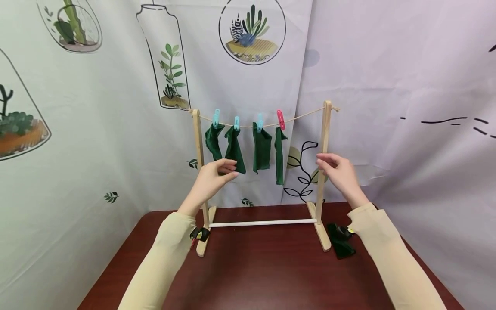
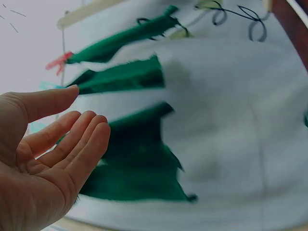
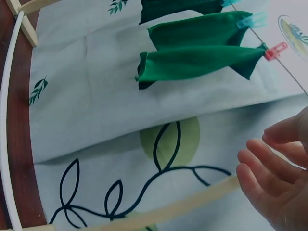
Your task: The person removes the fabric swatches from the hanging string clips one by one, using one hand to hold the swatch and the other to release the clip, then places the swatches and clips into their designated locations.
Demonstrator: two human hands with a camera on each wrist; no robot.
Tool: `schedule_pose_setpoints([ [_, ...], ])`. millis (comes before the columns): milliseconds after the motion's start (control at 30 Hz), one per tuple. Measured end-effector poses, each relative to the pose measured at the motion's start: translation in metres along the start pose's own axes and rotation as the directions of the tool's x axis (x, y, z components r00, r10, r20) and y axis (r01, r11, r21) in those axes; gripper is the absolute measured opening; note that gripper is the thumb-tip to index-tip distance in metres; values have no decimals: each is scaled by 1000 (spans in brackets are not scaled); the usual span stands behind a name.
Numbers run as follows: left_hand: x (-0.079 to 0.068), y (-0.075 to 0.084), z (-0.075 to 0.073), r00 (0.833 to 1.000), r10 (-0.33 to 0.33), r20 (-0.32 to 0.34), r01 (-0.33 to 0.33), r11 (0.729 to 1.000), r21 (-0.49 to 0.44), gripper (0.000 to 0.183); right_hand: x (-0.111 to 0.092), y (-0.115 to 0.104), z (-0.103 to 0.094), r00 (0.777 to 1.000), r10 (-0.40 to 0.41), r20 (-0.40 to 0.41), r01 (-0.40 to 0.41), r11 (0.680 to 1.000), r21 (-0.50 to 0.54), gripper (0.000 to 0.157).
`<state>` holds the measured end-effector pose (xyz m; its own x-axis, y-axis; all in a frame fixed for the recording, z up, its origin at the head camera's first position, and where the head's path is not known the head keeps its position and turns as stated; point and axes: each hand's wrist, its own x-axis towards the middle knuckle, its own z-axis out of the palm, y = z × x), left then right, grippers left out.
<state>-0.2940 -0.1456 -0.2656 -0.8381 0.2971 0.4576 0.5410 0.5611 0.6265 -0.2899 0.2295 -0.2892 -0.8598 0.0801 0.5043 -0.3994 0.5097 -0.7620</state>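
Several green cloth pieces hang from a string [image 1: 306, 115] on a wooden rack. Three blue clothespins [image 1: 237, 123] and one red clothespin [image 1: 280, 119] pinch their tops. My left hand [image 1: 213, 178] is in front of the two left cloths [image 1: 234, 148], its thumb and fingers apart with nothing between them in the left wrist view. At the right post [image 1: 325, 129] is my right hand [image 1: 342, 174], fingers loosely bent and holding nothing; whether it touches the post I cannot tell. Nearest the right hand hangs the narrow cloth [image 3: 192, 65] under the red clothespin.
A white rod [image 1: 263, 223] joins the rack's wooden feet [image 1: 319, 228] on the dark red table [image 1: 255, 271]. Another dark green cloth [image 1: 342, 247] lies by the right foot. Behind the rack hangs a pale curtain [image 1: 360, 64] printed with plants.
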Motion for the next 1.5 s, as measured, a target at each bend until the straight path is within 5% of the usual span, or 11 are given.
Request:
schedule_pose_setpoints([
  [467, 48, 64, 23, 988, 135, -75, -144, 982, -121, 44, 28, -23, 26, 1000, -7, 13, 7, 1000, 5, 37],
  [867, 83, 105, 38, 985, 99, -143, -126, 973, -194, 51, 55, -46, 36, 998, 15, 53, -20, 995, 95, 36],
  [1167, 105, 118, 51, 992, 32, -124, -54, 982, -179, 55, 66, -57, 47, 998, 29, 61, -40, 982, 185, 35],
  [1500, 116, 117, 60, 988, 33, -149, -55, 987, -148, 48, 70, -60, 55, 986, 25, 163, -46, 991, 126, 40],
])
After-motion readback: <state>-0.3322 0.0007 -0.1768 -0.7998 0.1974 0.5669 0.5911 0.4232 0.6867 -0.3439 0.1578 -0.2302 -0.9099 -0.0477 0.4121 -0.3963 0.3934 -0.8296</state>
